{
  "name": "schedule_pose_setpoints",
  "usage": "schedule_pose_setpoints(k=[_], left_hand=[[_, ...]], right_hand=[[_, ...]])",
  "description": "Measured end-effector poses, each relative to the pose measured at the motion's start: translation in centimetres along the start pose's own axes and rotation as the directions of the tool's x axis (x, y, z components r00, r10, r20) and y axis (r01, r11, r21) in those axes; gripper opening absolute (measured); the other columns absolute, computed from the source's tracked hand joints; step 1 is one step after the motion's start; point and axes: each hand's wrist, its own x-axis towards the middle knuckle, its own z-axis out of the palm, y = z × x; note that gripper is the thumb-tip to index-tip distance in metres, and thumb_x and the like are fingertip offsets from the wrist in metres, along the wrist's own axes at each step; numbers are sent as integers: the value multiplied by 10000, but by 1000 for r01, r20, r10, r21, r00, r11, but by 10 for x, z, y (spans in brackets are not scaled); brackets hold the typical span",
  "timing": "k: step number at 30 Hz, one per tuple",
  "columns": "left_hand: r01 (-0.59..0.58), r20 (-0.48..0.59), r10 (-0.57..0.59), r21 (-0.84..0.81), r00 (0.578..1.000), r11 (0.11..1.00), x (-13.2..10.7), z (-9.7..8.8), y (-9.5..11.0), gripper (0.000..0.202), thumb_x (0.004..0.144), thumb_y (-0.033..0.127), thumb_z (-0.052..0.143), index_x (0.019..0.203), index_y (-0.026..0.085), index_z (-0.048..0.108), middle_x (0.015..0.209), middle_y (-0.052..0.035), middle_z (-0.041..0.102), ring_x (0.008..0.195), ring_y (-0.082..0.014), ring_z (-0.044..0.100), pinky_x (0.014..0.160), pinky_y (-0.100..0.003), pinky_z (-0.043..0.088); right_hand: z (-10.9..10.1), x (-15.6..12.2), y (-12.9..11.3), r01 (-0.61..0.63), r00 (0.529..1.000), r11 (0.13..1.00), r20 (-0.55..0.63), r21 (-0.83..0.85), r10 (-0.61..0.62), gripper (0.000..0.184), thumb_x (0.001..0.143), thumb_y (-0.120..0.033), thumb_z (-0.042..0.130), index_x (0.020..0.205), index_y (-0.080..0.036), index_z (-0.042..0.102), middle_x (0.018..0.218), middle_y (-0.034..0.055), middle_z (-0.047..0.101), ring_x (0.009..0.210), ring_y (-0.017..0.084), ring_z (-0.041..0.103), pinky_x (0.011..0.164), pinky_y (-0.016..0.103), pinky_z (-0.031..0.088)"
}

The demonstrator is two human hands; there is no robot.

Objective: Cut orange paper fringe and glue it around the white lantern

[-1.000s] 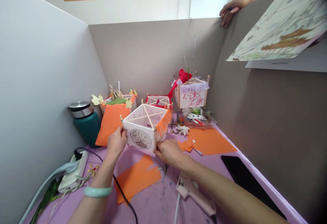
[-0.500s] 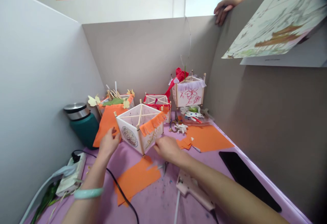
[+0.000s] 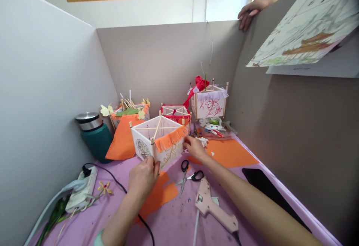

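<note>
I hold a small square paper lantern with a wooden stick frame, white sides and an orange fringe along its top edge. My left hand grips its near corner post from below, fingers closed round it. My right hand pinches the lantern's right corner near the fringe. The lantern sits low over the purple table. Black-handled scissors lie just in front of my right hand, beside orange paper.
A pink glue gun lies near the front. Three other lanterns stand at the back by the grey partition. A teal flask and power strip are at left, a black phone at right. Another person's hand rests on the partition top.
The lantern has been turned so the fringed side faces me. My left hand moved from its far-left corner to the near corner; my right hand moved to the right corner, uncovering the scissors.
</note>
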Motion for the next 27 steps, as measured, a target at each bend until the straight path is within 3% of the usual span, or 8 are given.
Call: schedule_pose_setpoints(k=[5,9,12,20,24,27], left_hand=[[-76,-124,80,39,989,996,-31,-9,-2,287,920,344,384,751,196,562,676,-56,666,585,-217,635,485,-296,313],[-133,-204,143,61,968,989,-40,-4,5,312,923,342,394,708,196,566,633,-52,647,567,-201,625,486,-289,318],[-112,-194,122,60,973,992,-35,1,11,320,930,343,383,729,190,578,670,-61,665,595,-203,636,490,-283,324],[-40,-46,42,47,998,998,-6,9,15,327,931,355,370,827,171,620,770,-96,706,684,-267,677,525,-310,384],[-24,-15,25,22,1000,999,14,19,27,322,929,340,373,877,147,625,833,-118,717,745,-274,686,551,-316,404],[-120,-18,119,-60,993,991,20,22,30,278,915,348,414,857,171,621,839,-89,719,761,-237,681,561,-289,393]], right_hand=[[-3,-27,7,53,998,993,-42,108,-48,141,839,-169,494,854,-170,634,743,14,702,683,137,653,665,210,463],[2,-26,8,49,998,987,-51,156,-41,141,828,-162,494,864,-170,630,735,17,704,661,140,657,646,215,470],[7,-14,8,37,998,987,-59,155,-28,148,827,-153,486,839,-162,633,741,29,704,691,149,661,649,218,467],[9,17,11,3,1000,997,-24,82,-1,153,855,-136,504,858,-163,655,729,10,699,708,136,659,676,213,467],[9,39,9,-36,999,999,-7,24,36,188,932,-271,517,995,-133,628,890,34,681,783,143,647,751,308,516],[5,48,7,-41,999,999,15,-24,42,248,920,-320,552,1074,-132,603,1034,61,653,890,165,633,809,360,517]])
